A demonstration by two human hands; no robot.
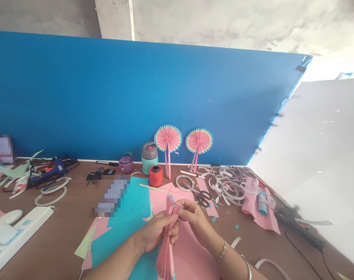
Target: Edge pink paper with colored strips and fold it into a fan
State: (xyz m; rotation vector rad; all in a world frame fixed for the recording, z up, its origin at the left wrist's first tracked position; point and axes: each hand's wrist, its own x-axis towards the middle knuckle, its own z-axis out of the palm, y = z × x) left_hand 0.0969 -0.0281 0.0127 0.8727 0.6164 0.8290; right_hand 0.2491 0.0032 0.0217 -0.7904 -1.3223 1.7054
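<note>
A pink pleated paper strip [165, 254], with bits of blue at its ends, hangs between my hands over the table. My left hand [159, 231] is closed around its folds near the upper part. The fingers of my right hand [191, 216] pinch the top edge of the pleats, close to the left fingertips. Beneath lie pink paper [191, 252] and teal paper [118, 249]. Two finished-looking round paper fans, one pink with a teal rim [168, 139] and one with a yellow and teal rim [199, 140], lean on the blue panel.
Black-handled scissors [204, 198] lie beyond my right hand. White tape rolls [231, 186] are heaped at right, near a glue gun [302, 225]. A teal flask [149, 158] and a red container [156, 177] stand at the back. At left are a power strip [28, 229] and a blue glue gun [53, 169].
</note>
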